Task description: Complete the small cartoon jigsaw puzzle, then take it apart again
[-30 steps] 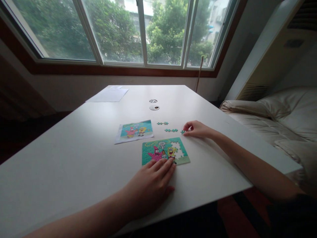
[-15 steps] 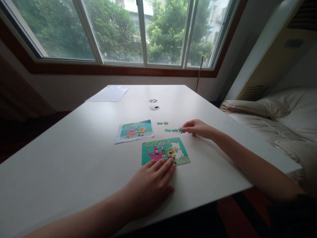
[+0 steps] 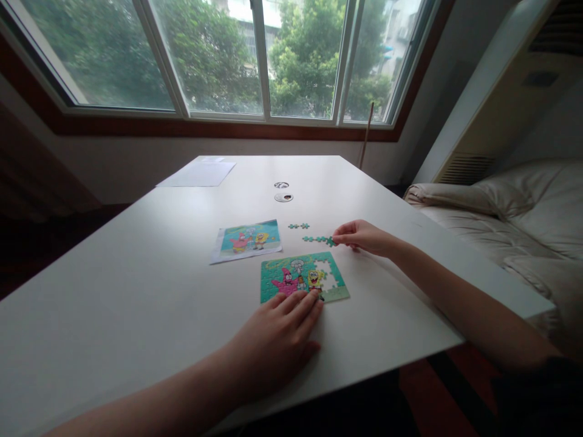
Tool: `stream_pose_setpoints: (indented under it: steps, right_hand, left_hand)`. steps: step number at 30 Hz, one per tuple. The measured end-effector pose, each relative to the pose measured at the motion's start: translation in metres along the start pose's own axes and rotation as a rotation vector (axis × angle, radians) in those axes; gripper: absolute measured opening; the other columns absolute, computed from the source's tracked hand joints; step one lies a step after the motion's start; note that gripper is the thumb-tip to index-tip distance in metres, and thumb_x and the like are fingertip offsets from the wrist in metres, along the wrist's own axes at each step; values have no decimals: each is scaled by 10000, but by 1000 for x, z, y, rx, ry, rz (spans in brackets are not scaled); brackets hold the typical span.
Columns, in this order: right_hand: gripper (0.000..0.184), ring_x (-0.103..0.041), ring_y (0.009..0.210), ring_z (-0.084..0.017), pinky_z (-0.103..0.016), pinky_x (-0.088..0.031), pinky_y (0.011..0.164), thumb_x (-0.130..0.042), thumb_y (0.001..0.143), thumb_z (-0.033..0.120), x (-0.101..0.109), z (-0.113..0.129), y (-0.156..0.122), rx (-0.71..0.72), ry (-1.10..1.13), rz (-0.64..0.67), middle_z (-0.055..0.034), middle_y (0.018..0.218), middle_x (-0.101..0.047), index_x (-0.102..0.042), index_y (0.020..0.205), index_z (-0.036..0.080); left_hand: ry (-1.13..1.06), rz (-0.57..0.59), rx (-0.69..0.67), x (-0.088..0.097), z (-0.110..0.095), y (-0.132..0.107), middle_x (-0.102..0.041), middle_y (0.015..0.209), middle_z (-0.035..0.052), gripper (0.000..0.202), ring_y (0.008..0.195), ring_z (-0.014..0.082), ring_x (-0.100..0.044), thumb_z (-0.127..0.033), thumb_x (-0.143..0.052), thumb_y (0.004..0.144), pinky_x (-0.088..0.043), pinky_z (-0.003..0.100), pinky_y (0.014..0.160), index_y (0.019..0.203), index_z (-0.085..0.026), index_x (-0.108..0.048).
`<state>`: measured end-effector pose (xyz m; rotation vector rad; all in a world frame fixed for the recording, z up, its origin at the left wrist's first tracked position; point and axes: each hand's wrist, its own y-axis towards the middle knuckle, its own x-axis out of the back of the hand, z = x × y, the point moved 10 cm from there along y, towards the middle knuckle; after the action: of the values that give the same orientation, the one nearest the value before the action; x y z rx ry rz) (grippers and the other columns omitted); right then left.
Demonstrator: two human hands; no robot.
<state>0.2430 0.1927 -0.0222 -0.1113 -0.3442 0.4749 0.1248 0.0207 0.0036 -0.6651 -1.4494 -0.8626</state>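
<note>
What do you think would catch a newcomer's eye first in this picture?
Probably the colourful puzzle on the white table, gapped toward its right side, with the left hand on its near edge. Farther off, the right hand holds a green piece at the right end of a short row.

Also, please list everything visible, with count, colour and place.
puzzle: one, multicoloured, on table
puzzle pieces: several, green, two rows beyond puzzle
held piece: one, green, near row's right end
printed picture: one, multicoloured, left of puzzle pieces
paper: count unclear, white, table's far left corner
round covers: two, whitish, beyond puzzle pieces
table: one, white, centre
window: one, brown-framed, beyond table
trees: several, green, outside
stick: one, brown, beyond table
sofa: one, beige, right
vented unit: one, whitish, upper right
curtain: one, brown, left edge
sleeve: one, dark, lower right
left hand: one, bare, on puzzle's near edge
right hand: one, bare, gripping held piece
</note>
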Motion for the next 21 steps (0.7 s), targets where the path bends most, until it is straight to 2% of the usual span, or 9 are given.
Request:
stream_pose_setpoints:
  steps: [12,16,21]
  right_hand:
    - [318,-411,493,-51,-185,-258,411,-646,639,410,-9,10,-3,48,-108,38,-19,699,-595,-606,785,131]
    - [313,-448,521,-64,-188,-299,450,-636,648,394,-22,13,-3,93,-150,96,-14,671,-595,-603,787,115]
    - [267,-459,560,-82,-200,-340,510,-604,678,359,-37,22,-6,213,-349,133,-9,637,-587,-623,768,108]
  left_hand:
    - [-4,-8,-5,1,-1,0,-398,1305,114,421,1116,254,-439,-331,-369,865,-381,395,901,1231,-126,-405]
    - [0,-16,-9,0,-1,1,-402,1303,115,422,1117,258,-434,-327,-375,863,-381,394,897,1229,-120,-405]
    - [-13,-32,-10,-1,-1,0,-405,1300,116,424,1115,257,-437,-334,-381,860,-379,396,894,1228,-124,-405]
